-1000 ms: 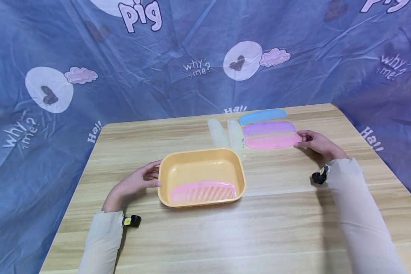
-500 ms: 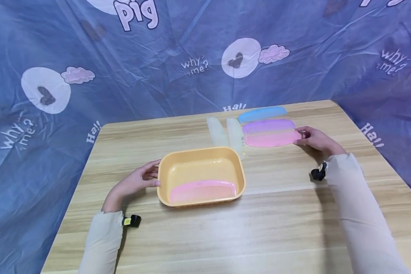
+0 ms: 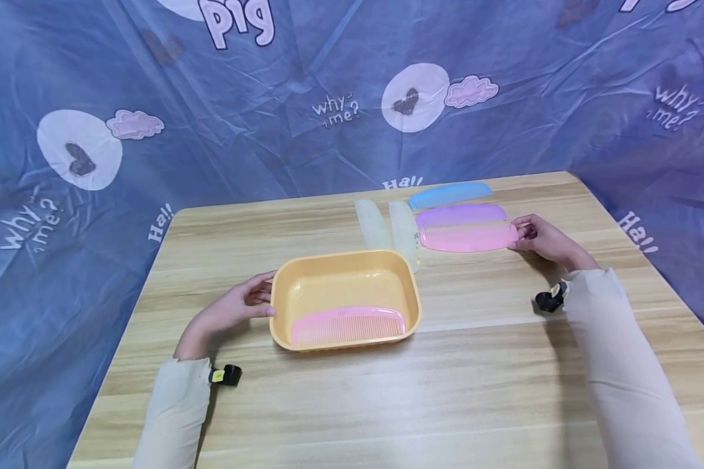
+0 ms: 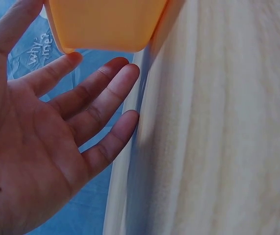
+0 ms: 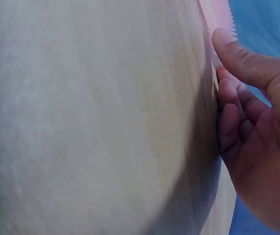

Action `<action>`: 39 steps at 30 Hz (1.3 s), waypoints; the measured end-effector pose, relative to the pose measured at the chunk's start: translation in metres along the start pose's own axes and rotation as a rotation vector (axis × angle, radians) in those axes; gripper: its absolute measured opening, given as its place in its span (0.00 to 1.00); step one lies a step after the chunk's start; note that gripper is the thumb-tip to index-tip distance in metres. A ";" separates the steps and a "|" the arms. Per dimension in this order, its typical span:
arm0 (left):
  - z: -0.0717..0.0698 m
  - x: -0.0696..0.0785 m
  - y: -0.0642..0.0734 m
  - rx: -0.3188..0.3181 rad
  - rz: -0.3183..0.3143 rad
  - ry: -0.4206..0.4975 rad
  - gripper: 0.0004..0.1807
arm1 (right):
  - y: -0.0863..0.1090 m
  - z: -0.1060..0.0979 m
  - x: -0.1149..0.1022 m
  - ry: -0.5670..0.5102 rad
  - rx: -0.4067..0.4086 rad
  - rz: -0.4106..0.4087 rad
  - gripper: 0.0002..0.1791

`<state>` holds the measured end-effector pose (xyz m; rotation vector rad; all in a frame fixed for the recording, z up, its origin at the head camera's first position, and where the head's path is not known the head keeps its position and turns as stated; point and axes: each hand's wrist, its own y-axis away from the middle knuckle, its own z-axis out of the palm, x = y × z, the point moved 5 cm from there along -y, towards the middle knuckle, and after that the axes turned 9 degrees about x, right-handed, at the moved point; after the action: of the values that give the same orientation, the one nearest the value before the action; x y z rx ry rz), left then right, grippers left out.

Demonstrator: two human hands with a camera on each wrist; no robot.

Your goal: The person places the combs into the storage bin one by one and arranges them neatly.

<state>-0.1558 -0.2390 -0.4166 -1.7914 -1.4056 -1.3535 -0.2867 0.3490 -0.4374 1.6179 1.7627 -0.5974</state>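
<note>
In the head view, my right hand pinches the right end of a pink comb between thumb and fingers. The right wrist view shows the thumb over the comb's end and a finger beneath. Just behind it lies a purple comb. My left hand touches the left end of a yellow plastic basin, fingers extended. In the left wrist view, the forefinger meets the basin's corner while the other fingers stay apart from it. Another pink comb lies inside the basin.
Behind the basin lie two whitish translucent combs, the right one partly hidden by the basin's rim. A blue comb sits near the back edge of the wooden table. A printed blue cloth hangs behind.
The right end of the pink comb in my right hand has risen slightly. My left hand stays at the basin. The head view has shifted a little.
</note>
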 end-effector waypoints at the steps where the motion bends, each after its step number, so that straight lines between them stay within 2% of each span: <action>1: 0.000 0.000 0.000 0.000 -0.001 -0.003 0.44 | 0.000 0.000 0.000 -0.002 -0.002 0.001 0.30; 6: 0.000 0.000 0.000 0.007 -0.003 -0.016 0.44 | 0.002 -0.001 0.001 -0.049 -0.024 0.014 0.28; 15: 0.001 -0.001 -0.002 0.001 -0.016 -0.016 0.45 | 0.011 -0.006 0.003 -0.217 -0.053 0.057 0.19; 23: 0.000 -0.002 -0.001 0.006 -0.017 -0.016 0.45 | 0.014 -0.011 0.005 -0.342 -0.052 0.062 0.20; 31: 0.001 -0.001 -0.001 -0.003 -0.019 -0.009 0.45 | 0.017 -0.011 0.006 -0.405 -0.033 0.057 0.17; 39: 0.001 -0.001 -0.001 0.007 -0.012 -0.022 0.44 | 0.021 -0.009 0.002 -0.648 -0.027 0.036 0.19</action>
<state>-0.1567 -0.2384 -0.4178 -1.8014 -1.4328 -1.3373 -0.2671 0.3591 -0.4307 1.2390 1.2486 -0.9481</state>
